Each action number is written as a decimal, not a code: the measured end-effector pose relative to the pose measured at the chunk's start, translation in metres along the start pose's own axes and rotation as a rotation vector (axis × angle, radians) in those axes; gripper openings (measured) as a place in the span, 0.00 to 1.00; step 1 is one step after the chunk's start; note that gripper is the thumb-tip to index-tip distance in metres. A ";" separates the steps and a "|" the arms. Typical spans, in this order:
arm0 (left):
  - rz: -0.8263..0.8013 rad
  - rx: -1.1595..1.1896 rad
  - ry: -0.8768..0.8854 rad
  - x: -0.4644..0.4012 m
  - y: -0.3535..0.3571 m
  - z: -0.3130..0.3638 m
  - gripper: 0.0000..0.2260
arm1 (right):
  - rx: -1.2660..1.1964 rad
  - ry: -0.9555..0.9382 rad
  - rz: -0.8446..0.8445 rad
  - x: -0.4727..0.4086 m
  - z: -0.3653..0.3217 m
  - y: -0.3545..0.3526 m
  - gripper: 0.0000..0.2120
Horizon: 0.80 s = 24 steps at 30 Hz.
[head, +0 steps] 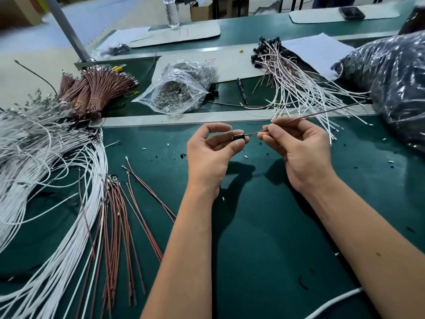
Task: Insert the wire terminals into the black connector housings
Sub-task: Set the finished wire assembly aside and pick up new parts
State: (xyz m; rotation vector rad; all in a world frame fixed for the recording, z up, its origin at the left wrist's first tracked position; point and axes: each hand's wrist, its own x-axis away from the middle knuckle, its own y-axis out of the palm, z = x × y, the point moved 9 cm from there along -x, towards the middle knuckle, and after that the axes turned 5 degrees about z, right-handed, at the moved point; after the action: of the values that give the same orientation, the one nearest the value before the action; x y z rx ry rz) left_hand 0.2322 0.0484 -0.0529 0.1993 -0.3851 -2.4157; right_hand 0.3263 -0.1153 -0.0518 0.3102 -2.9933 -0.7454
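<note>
My left hand (212,150) pinches a small black connector housing (238,137) between thumb and fingers above the green mat. My right hand (299,143) pinches a thin brown wire (322,113) just right of the housing, and the wire's near end meets the housing's right side. The rest of that wire runs up and to the right. Loose brown wires with terminals (128,203) lie on the mat to the left, beside a large spread of white wires (46,180).
Bundled brown wires (92,93) and a clear bag of metal terminals (179,88) sit behind a metal rail (207,118). Finished white wires with black housings (294,81) fan out at the back right, next to a big dark plastic bag (395,88). A water bottle (171,11) stands far back.
</note>
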 end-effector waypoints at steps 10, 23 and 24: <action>-0.015 -0.008 -0.009 0.002 0.003 -0.001 0.08 | -0.007 0.006 -0.007 0.001 0.000 0.000 0.05; -0.040 -0.134 0.016 0.003 0.008 -0.003 0.06 | 0.201 -0.112 -0.082 0.003 -0.003 0.005 0.06; -0.032 -0.139 0.022 0.003 0.008 -0.002 0.06 | 0.226 -0.135 -0.083 0.003 -0.003 0.006 0.06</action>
State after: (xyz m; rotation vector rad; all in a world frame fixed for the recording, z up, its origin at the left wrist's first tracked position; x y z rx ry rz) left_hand 0.2356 0.0404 -0.0528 0.1717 -0.2047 -2.4586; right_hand 0.3226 -0.1126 -0.0463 0.4110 -3.2163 -0.4491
